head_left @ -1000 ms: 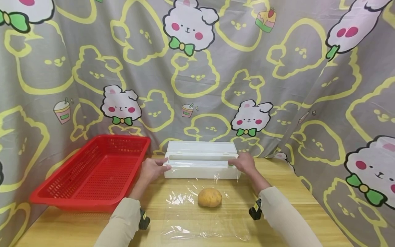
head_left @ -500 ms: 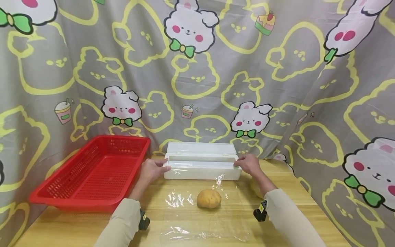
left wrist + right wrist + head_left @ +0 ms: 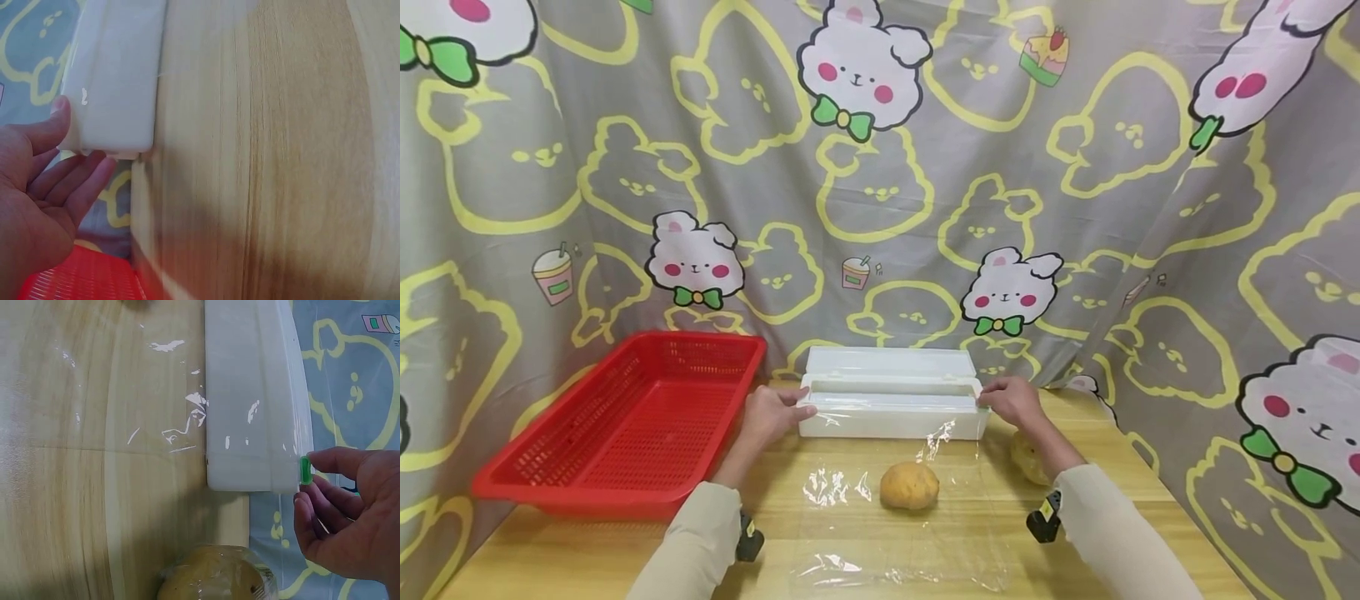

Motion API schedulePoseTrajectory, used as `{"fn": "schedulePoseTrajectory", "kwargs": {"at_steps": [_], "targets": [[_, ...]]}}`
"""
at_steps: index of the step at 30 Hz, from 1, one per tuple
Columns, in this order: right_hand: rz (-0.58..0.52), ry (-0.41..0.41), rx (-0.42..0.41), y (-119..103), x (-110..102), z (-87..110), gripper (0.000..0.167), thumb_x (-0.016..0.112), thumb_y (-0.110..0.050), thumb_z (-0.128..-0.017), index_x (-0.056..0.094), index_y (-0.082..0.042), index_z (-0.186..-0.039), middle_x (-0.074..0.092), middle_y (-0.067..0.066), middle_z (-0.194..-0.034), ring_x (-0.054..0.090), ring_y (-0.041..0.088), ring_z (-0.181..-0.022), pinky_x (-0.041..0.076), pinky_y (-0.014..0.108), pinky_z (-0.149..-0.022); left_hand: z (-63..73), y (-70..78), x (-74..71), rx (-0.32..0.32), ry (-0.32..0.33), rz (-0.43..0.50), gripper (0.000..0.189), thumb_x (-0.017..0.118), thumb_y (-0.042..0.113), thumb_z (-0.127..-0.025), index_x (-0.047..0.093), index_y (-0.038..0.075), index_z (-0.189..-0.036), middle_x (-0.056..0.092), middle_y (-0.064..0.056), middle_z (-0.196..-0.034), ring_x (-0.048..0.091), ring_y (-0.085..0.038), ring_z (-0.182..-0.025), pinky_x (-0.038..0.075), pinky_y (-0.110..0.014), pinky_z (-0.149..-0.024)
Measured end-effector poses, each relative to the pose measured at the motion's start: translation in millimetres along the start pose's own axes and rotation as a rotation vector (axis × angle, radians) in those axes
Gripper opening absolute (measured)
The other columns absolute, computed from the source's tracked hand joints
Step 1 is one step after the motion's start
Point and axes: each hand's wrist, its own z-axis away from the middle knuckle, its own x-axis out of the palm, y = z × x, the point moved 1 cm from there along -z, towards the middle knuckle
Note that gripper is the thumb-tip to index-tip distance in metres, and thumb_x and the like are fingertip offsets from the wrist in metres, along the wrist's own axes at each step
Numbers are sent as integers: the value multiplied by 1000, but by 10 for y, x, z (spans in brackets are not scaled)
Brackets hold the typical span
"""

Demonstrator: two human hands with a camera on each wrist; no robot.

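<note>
A white cling film dispenser stands at the back of the table with its lid raised. My left hand holds its left end; in the left wrist view the thumb lies on the top edge and the fingers bend against the end face. At the right end, my right hand pinches a small green slide cutter between thumb and fingers. Clear cling film spreads from the dispenser towards me. On it sits an unwrapped potato. A film-wrapped potato rests by my right forearm, partly hidden in the head view.
A red perforated basket takes up the table's left side, close to my left forearm. The grey patterned curtain hangs right behind the dispenser. The wooden table extends to the right of the film.
My right hand has slid rightwards along the dispenser to its right end. The wrapped potato has come into sight beside the right forearm. My left hand stays at the left end.
</note>
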Motion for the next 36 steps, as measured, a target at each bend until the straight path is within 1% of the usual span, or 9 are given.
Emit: {"fn": "schedulePoseTrajectory", "kwargs": {"at_steps": [3,7,9,12,15,18,25,31,36], "targets": [[13,25,-30,-17,14,14,21,73,-16,-83,77,-1,-97,74,18,-104,66,34,-99,51,37,-76,15,34,8,26,20,-4,42,87,29,-80,76,16,-118,74,-13,-118,69,-32,-109,52,-36,-78],[69,105,-169,-36,78,31,12,69,-7,-80,78,-2,-87,76,14,-88,68,33,-90,52,42,-80,27,84,45,121,83,-53,41,87,22,-79,76,9,-116,75,-13,-113,69,-37,-105,54,-46,-87],[99,151,-247,-41,118,60,11,67,-3,-79,77,-1,-82,75,12,-80,69,34,-84,53,47,-81,39,99,76,168,109,-91,41,86,19,-78,76,6,-116,76,-13,-110,70,-39,-100,53,-50,-88],[146,213,-325,-66,162,108,13,64,1,-79,77,0,-80,75,11,-77,69,34,-81,54,50,-81,50,142,107,207,133,-134,40,86,16,-77,77,4,-114,77,-15,-107,70,-40,-97,54,-52,-86],[181,240,-347,-81,205,163,17,61,2,-80,77,0,-84,76,13,-81,70,34,-81,55,51,-80,77,192,118,234,158,-167,37,86,14,-75,77,2,-109,77,-17,-103,70,-41,-93,55,-52,-82],[201,238,-352,-87,238,217,20,60,0,-80,78,0,-91,77,16,-90,70,34,-84,55,51,-79,103,237,115,262,186,-191,32,86,12,-74,79,3,-104,77,-17,-99,70,-42,-92,54,-53,-78],[214,220,-378,-94,268,286,26,61,-5,-80,78,1,-100,75,21,-103,69,41,-103,54,54,-89,139,302,107,255,196,-189,17,83,9,-75,80,6,-92,77,-16,-95,69,-41,-89,54,-51,-72],[223,222,-368,-76,292,272,24,63,-6,-80,78,0,-97,75,21,-102,69,40,-102,54,53,-89,148,324,106,233,174,-187,14,81,9,-77,79,6,-91,77,-16,-96,69,-40,-90,55,-51,-72],[243,238,-375,-72,307,266,13,70,-5,-79,79,-3,-90,75,19,-95,69,38,-94,54,51,-84,150,325,113,252,184,-196,11,80,8,-78,79,7,-88,77,-15,-94,69,-38,-88,54,-50,-72]]}}
